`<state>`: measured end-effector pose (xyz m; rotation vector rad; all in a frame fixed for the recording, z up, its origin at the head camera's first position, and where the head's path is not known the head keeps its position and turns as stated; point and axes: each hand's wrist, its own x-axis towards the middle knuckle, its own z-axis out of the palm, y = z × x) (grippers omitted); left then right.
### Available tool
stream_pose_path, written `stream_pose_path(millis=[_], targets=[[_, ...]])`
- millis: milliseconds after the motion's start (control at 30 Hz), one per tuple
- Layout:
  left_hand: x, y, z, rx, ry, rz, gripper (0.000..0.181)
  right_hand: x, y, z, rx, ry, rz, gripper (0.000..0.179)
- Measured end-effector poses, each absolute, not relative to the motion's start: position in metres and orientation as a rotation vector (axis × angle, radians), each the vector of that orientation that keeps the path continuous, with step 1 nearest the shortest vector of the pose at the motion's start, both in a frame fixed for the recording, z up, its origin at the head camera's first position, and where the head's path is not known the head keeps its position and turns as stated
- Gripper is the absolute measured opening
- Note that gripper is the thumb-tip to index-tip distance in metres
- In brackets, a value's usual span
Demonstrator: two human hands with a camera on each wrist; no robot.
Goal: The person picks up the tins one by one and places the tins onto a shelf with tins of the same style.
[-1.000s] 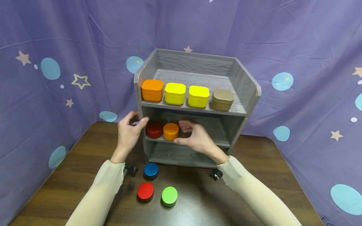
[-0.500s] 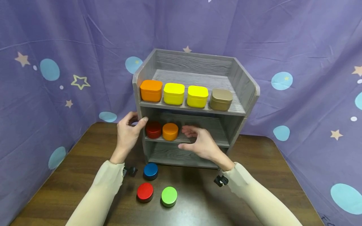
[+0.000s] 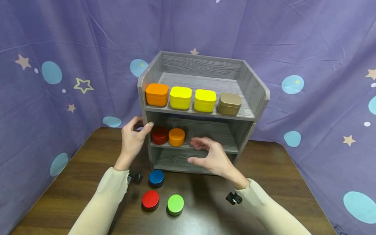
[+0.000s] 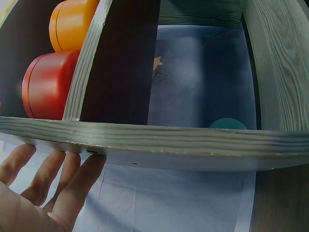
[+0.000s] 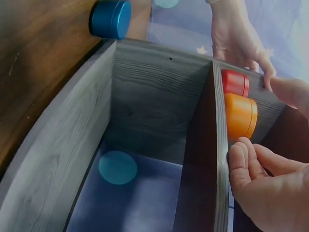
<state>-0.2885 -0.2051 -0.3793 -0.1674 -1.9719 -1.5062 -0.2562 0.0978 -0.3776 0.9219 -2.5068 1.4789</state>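
A grey wooden shelf (image 3: pixel 202 114) stands at the back of the table. My left hand (image 3: pixel 133 135) holds its left side panel, thumb at the front edge and fingers against the outer face, as the left wrist view shows (image 4: pixel 53 188). On the middle shelf are a dark red round tin (image 3: pixel 160 135) and an orange round tin (image 3: pixel 177 137), side by side. My right hand (image 3: pixel 212 156) is in front of the shelf, right of the orange tin, thumb and fingers apart with nothing between them.
Along the top shelf's front stand an orange squarish tin (image 3: pixel 157 94), two yellow tins (image 3: pixel 180 98) and a bronze tin (image 3: pixel 229 103). On the wooden table (image 3: pixel 264 182) are a blue tin (image 3: pixel 156 178), a red tin (image 3: pixel 150 200) and a green tin (image 3: pixel 175 205).
My right hand has drawn away from the orange round tin, moving right and toward me. The tin stays on the middle shelf. My left hand keeps its hold on the side panel.
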Motion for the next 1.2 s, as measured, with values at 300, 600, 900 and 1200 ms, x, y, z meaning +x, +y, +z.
stream_pose_path(millis=[300,600,900,1200], targets=[[-0.288,-0.205,-0.378,-0.165,-1.972,-1.512,0.026,-0.241,0.099,-0.385,0.944,-2.51,1.486,0.062],[-0.287,-0.205,-0.38,-0.166,-1.974,-1.506,0.027,-0.232,0.095,-0.401,0.947,-2.521,1.516,0.062],[-0.288,-0.205,-0.379,-0.164,-1.977,-1.5,0.026,-0.231,0.094,-0.414,0.961,-2.559,1.514,0.061],[-0.288,-0.206,-0.379,-0.163,-1.986,-1.492,0.026,-0.228,0.093,-0.426,0.997,-2.585,1.501,0.063]])
